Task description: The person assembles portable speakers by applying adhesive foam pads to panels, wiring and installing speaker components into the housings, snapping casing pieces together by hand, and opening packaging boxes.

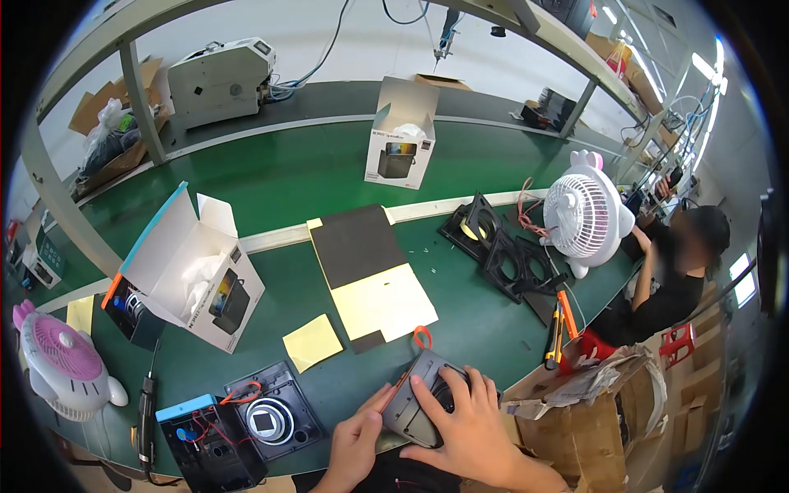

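Note:
Near the table's front edge I have a dark grey box-shaped speaker with an orange loop at its far end. My left hand grips its left side, fingertips on the edge. Across the top and right side lies my right hand, its fingers wrapped over the casing and partly covering a round opening. To the left sits an opened speaker housing with red and blue wires, beside a black panel carrying a round silver speaker driver. The underside of the held speaker is hidden.
Two open printed cartons stand on the green table. Yellow and black foam sheets lie mid-table. Black frames, cutters and a white fan are right; a pink fan and a soldering iron left. A person sits right.

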{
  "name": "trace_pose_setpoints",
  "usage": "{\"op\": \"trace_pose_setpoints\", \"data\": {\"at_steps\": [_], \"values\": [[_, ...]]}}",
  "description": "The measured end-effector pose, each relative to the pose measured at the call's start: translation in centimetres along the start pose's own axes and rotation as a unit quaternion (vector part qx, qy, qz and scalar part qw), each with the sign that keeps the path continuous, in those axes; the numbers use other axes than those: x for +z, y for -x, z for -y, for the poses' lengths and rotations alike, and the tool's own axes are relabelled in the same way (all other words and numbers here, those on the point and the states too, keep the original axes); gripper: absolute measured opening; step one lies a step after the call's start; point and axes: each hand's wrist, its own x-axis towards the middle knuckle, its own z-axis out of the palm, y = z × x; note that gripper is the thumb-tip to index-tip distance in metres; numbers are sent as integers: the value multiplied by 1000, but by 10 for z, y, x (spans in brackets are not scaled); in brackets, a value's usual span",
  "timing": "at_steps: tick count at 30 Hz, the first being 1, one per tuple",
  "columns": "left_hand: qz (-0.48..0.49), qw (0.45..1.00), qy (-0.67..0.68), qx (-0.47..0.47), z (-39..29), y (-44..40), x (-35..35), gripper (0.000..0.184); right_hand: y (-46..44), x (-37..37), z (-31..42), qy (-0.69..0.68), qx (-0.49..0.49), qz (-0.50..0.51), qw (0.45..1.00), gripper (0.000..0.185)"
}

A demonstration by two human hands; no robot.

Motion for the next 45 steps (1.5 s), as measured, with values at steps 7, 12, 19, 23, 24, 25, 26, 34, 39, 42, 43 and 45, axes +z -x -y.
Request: {"op": "trace_pose_setpoints", "data": {"at_steps": [7, 12, 19, 23, 24, 25, 26, 34, 39, 42, 43, 45], "values": [[-48, 996, -70, -6, -13, 1, 8, 32, 6, 11, 22, -50, 62, 10, 997, 103], [-102, 981, -163, 3, -20, -14, 16, 17, 5, 20, 29, -60, 113, -18, 992, 102], [10, 977, -204, 58, -32, -47, 13, 18, 6, 22, -10, -178, 116, -132, 968, 96], [30, 909, -316, 269, -76, -40, 44, 15, -17, 28, -77, -569, 111, -56, 813, 86], [36, 864, -374, 335, -80, -37, 49, 15, -22, 48, -90, -683, 19, -38, 729, 84], [24, 821, -426, 380, -77, -38, 50, 27, -18, 49, -89, -695, -1, -72, 716, 85], [0, 838, -378, 394, -71, -40, 50, 32, -16, 51, -87, -705, -23, -102, 701, 86], [-33, 980, -32, 196, -23, -30, 38, 123, -3, 77, -62, -724, -84, -218, 649, 111], [-41, 976, -29, 210, -15, -23, 37, 119, 8, 86, -54, -737, -43, -228, 635, 106], [-49, 977, -23, 205, -13, -17, 38, 123, 12, 93, -55, -714, -56, -238, 656, 108], [-47, 976, -22, 210, -10, -18, 37, 126, 11, 95, -53, -718, -52, -242, 650, 113], [-41, 974, -26, 220, -4, -21, 36, 130, 10, 98, -51, -726, -43, -250, 639, 123]]}}
